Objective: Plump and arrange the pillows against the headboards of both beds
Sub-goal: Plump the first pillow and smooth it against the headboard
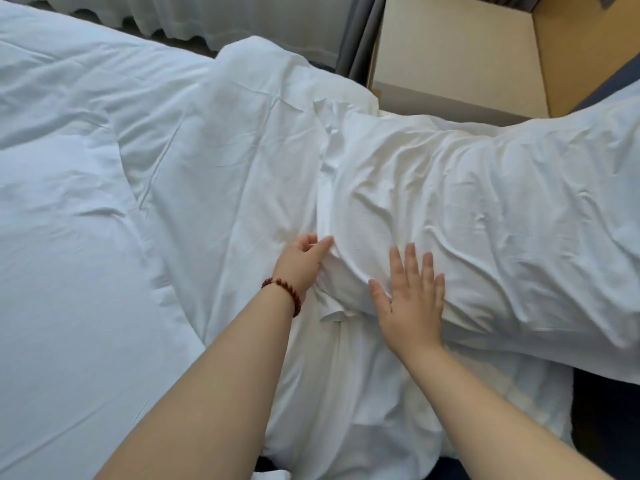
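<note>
On my feed the pillow [485, 202] lies across the centre and right of the frame, on the white bed [86, 202]. The right hand [412, 303] rests flat on its near edge, fingers [410, 261] straight and spread, gripping nothing. The left hand [304, 258], a beaded bracelet [284, 289] at its wrist, curls round the pillow's left end, thumb laid over the cloth

Only one view exists: a camera on the person's head. It faces forward and steeply down along both forearms. It is near, so the left hand [304, 261] and right hand [414, 303] sit low in the middle. The pillow [485, 202] lies under and beyond the fingertips [410, 250], the bedside table [450, 57] far beyond them.
</note>
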`<action>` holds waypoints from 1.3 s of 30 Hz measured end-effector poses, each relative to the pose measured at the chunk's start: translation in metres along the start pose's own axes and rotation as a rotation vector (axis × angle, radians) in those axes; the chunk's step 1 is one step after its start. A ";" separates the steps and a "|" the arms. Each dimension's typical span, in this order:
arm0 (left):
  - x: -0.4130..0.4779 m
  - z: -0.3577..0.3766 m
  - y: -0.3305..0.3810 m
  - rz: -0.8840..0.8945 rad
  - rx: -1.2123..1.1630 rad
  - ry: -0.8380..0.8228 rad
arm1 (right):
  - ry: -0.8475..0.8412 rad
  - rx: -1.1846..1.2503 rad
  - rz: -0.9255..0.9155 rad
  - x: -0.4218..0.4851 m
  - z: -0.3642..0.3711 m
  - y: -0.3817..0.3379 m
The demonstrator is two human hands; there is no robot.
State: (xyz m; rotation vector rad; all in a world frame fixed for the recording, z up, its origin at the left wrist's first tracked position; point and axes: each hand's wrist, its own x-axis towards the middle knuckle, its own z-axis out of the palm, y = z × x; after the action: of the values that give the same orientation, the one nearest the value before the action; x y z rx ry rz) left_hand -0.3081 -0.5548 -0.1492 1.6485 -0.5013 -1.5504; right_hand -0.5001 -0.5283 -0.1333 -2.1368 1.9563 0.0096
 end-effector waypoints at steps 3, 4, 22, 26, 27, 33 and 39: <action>-0.004 -0.003 -0.004 0.044 -0.007 -0.062 | 0.049 0.031 0.040 -0.004 0.011 -0.009; -0.003 -0.004 -0.005 0.024 -0.030 -0.071 | 0.053 0.038 0.055 -0.002 0.013 -0.011; -0.030 -0.014 -0.026 -0.030 -0.115 0.103 | 0.053 0.235 0.098 -0.024 0.011 -0.021; -0.029 -0.021 -0.019 -0.119 -0.251 0.021 | -0.005 0.137 0.034 -0.021 0.007 -0.038; -0.030 -0.023 -0.012 -0.171 -0.261 -0.041 | -0.031 0.091 0.010 -0.020 0.007 -0.041; -0.032 -0.042 -0.011 -0.128 -0.021 -0.018 | -0.084 0.035 0.028 -0.011 0.013 -0.039; -0.049 -0.032 -0.031 0.038 -0.009 0.197 | -0.102 0.081 -0.003 -0.004 0.005 -0.024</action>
State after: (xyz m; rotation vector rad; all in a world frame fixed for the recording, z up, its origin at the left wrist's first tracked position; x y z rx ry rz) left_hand -0.2932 -0.4910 -0.1441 1.7525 -0.4176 -1.3440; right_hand -0.4765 -0.5220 -0.1333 -2.0462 1.8645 0.0372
